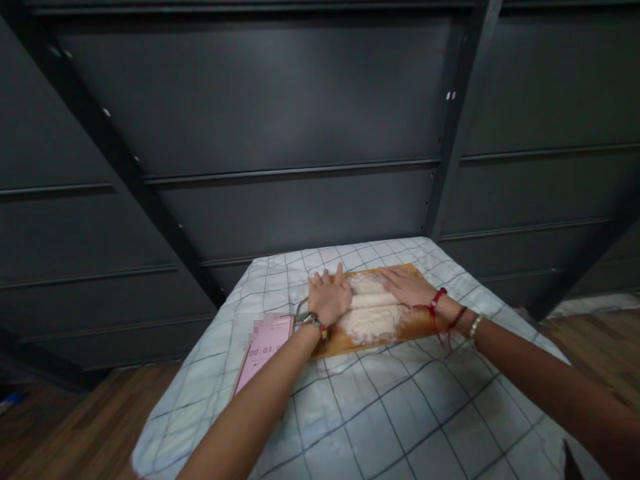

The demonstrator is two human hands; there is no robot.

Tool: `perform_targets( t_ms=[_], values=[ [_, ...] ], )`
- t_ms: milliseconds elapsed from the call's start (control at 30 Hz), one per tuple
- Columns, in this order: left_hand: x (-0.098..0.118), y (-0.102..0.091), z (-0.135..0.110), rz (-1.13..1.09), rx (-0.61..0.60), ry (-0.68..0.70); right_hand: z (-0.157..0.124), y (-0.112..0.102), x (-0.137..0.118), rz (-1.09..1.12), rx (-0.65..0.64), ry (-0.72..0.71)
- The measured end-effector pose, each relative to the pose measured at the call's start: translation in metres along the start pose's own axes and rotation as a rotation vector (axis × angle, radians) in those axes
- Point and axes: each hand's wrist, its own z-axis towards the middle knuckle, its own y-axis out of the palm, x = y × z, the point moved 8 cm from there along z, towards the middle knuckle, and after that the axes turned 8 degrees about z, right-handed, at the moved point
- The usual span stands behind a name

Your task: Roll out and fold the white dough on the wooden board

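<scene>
A pale rod, which looks like a rolling pin (pixel 373 301), lies crosswise over a wooden board (pixel 345 345). Flour and a flat, pale patch of dough (pixel 375 323) cover the middle of that board. My left hand (pixel 330 298) rests on the rod's left end, its fingers stretched out and spread. On the right end lies my right hand (pixel 410 288), palm down with its fingers extended flat. Both palms hide the ends of the rod, and neither hand has its fingers wrapped around it.
A phone (pixel 265 350) with a running timer on its pink screen lies left of the board, partly behind my left forearm. Under everything is a table with a white checked cloth (pixel 370 413). Dark metal panels (pixel 300 213) stand directly behind the table.
</scene>
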Motion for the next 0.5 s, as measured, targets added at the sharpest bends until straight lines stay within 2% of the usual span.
perform_targets(
  t_ms=[67, 133, 200, 267, 400, 500],
  values=[
    [-0.001, 0.001, 0.027, -0.021, -0.041, -0.051, 0.022, -0.005, 0.011, 0.052, -0.014, 0.136],
    [-0.006, 0.004, 0.051, -0.044, -0.087, -0.145, 0.039, -0.009, 0.015, 0.059, -0.012, 0.178],
    [-0.008, 0.004, 0.060, -0.048, -0.095, -0.190, 0.044, -0.011, 0.016, 0.053, -0.010, 0.186],
    [-0.005, 0.001, 0.051, -0.032, -0.064, -0.140, 0.033, -0.008, 0.014, 0.051, -0.018, 0.171],
    [0.005, -0.009, -0.005, 0.052, 0.065, 0.057, -0.015, -0.001, -0.007, -0.004, 0.040, -0.017],
    [0.006, -0.016, -0.038, 0.105, 0.149, 0.102, -0.040, -0.001, -0.019, -0.052, 0.093, -0.095]
  ],
)
